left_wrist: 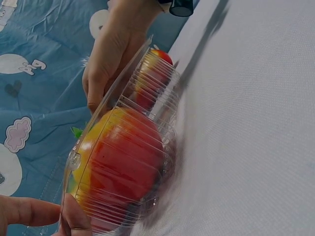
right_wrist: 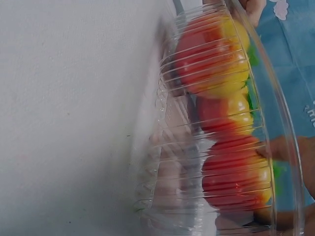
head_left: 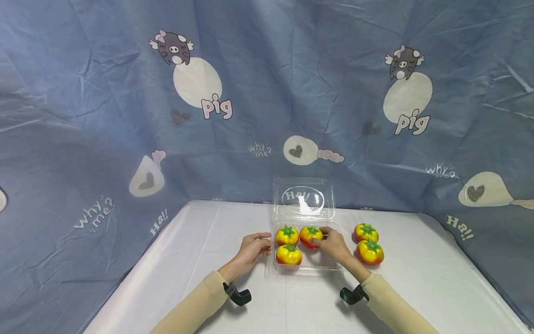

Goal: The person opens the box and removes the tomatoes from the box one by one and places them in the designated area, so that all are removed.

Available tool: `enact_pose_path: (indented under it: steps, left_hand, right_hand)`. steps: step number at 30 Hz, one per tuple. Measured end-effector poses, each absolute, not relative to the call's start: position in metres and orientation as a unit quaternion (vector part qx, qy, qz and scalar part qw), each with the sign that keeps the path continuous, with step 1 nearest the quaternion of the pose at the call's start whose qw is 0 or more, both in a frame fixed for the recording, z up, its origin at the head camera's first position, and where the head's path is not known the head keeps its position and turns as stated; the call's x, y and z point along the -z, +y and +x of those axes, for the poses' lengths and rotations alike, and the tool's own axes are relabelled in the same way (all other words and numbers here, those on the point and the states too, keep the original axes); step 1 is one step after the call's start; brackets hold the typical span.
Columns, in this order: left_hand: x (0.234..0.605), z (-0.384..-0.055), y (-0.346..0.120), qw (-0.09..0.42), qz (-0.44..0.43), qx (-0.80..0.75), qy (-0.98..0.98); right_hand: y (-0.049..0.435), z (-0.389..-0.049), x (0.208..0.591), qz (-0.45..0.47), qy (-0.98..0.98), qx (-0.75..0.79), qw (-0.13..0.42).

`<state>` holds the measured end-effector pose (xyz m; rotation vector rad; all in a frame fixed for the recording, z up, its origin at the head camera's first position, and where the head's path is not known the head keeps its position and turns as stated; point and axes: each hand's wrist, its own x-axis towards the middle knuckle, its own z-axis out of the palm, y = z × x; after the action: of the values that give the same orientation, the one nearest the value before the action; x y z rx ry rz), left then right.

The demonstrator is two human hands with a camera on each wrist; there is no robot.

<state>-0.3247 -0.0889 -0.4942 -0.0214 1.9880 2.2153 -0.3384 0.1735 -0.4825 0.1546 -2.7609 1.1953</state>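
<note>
Tomato (head_left: 310, 236) sits in my right hand (head_left: 336, 246), inside the clear plastic clamshell box (head_left: 313, 267), back row. Right grip narrowed on it, thumb and fingers around; fruit lies just left of the palm, roundish, no clear long axis. Can't tell if it touches the box floor. Box runs long left to right, lid (head_left: 288, 211) standing open behind. Right hand is nearer the fruit; left hand (head_left: 250, 250) pinches the box's left rim, beside the back-left tomato (head_left: 287, 237) and front-left tomato (head_left: 289, 256). Rear loose tomato (head_left: 365, 234) and front loose tomato (head_left: 370, 253) lie on the worktop (head_left: 421, 273), right of the box.
</note>
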Motion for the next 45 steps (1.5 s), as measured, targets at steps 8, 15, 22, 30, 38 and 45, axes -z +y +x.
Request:
enact_pose_path:
  steps: [8, 15, 22, 30, 38, 45]
  left_hand:
    - [0.494, -0.324, -0.089, 0.083, -0.008, -0.743, 0.664]
    - [0.494, -0.324, -0.089, 0.081, -0.008, -0.741, 0.667]
    - [0.488, -0.321, -0.089, 0.088, -0.007, -0.743, 0.663]
    - [0.464, -0.304, -0.090, 0.095, 0.003, -0.742, 0.663]
    - [0.463, -0.302, -0.090, 0.096, 0.001, -0.740, 0.665]
    - [0.465, -0.302, -0.090, 0.096, 0.004, -0.740, 0.666]
  right_hand:
    - [0.173, -0.334, 0.477, 0.053, -0.904, -0.416, 0.078]
    - [0.174, -0.330, 0.473, 0.051, -0.900, -0.426, 0.083]
    - [0.178, -0.330, 0.472, 0.062, -0.898, -0.426, 0.095]
    - [0.183, -0.326, 0.471, 0.060, -0.900, -0.421, 0.091]
    - [0.186, -0.321, 0.468, 0.059, -0.899, -0.425, 0.088]
    - [0.189, -0.316, 0.463, 0.069, -0.898, -0.428, 0.080]
